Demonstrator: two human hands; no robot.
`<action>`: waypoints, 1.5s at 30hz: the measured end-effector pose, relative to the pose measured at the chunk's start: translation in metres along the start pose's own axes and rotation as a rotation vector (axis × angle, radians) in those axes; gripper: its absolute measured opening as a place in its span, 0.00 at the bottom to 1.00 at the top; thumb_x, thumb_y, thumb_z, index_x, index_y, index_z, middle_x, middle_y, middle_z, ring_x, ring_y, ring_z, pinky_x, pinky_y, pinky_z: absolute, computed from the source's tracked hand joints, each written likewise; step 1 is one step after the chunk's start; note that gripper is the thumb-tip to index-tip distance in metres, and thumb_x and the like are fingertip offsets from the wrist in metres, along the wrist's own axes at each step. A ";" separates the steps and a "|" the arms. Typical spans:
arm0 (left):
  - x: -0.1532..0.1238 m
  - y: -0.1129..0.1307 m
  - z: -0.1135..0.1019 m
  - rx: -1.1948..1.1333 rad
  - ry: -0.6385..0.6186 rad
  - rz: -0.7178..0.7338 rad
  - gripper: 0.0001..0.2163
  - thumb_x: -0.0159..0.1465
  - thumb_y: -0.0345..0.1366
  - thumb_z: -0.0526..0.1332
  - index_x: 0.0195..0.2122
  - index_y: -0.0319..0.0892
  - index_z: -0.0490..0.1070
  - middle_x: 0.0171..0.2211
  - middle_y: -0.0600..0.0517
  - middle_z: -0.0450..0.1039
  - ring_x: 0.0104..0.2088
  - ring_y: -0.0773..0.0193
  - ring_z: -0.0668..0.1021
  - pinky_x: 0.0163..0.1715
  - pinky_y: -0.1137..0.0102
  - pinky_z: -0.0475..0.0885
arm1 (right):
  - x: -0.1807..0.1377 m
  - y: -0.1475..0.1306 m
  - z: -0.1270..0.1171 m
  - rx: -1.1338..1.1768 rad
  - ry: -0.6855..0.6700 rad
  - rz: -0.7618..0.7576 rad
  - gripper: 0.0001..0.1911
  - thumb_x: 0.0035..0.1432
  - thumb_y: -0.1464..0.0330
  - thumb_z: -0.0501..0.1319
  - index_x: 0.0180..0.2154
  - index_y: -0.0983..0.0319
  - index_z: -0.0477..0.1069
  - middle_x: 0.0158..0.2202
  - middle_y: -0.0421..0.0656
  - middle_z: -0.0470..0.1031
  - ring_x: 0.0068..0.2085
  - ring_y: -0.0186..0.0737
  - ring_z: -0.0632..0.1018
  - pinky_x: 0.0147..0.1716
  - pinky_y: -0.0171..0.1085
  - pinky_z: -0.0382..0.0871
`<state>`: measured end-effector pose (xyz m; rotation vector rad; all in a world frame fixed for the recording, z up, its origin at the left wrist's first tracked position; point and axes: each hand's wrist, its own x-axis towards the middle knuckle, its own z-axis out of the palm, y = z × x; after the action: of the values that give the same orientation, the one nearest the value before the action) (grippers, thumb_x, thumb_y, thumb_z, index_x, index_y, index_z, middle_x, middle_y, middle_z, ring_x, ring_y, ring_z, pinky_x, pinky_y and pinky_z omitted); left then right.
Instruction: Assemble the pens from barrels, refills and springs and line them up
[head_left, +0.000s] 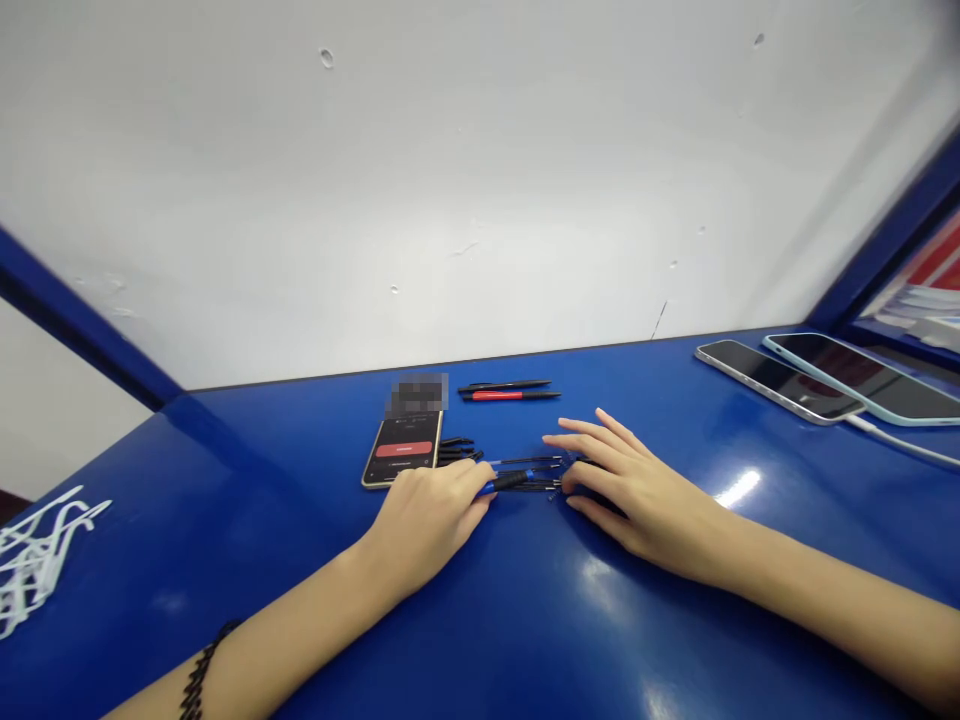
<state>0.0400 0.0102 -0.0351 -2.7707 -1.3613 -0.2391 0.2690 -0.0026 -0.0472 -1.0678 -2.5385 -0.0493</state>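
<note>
The blue-and-black pen (pixel 511 481) is lying almost level, tipped up a touch towards the right. One end's tucked into the left hand (pixel 435 502), so can't see all of it. Skinny dark refills (pixel 525 461) run roughly alongside it on the worktop (pixel 495 620), light tips by the right hand (pixel 641 490). Stuff right at those fingertips is too tiny to make out, tbh.
</note>
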 end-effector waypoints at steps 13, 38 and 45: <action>-0.007 0.010 -0.011 -0.240 0.044 -0.087 0.08 0.61 0.38 0.54 0.39 0.45 0.67 0.37 0.54 0.74 0.37 0.62 0.76 0.36 0.70 0.69 | 0.000 -0.010 -0.007 0.008 0.068 -0.033 0.15 0.58 0.68 0.54 0.48 0.61 0.63 0.50 0.49 0.66 0.56 0.47 0.60 0.55 0.57 0.47; -0.012 -0.001 -0.041 -0.506 0.241 -0.174 0.04 0.57 0.34 0.59 0.30 0.44 0.73 0.27 0.57 0.76 0.28 0.67 0.76 0.28 0.76 0.71 | 0.000 -0.005 -0.025 0.596 0.054 0.386 0.15 0.59 0.61 0.52 0.42 0.60 0.71 0.27 0.42 0.75 0.28 0.38 0.74 0.28 0.36 0.70; -0.010 -0.017 -0.043 -0.608 0.362 -0.305 0.05 0.57 0.37 0.59 0.28 0.41 0.71 0.27 0.56 0.74 0.28 0.68 0.75 0.28 0.77 0.69 | -0.011 0.016 -0.053 0.239 -0.389 -0.018 0.20 0.39 0.58 0.67 0.37 0.56 0.67 0.53 0.45 0.60 0.54 0.52 0.62 0.42 0.44 0.71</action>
<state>0.0158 0.0081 0.0053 -2.6919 -1.8266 -1.2920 0.3046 -0.0085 -0.0035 -1.0398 -2.7987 0.4902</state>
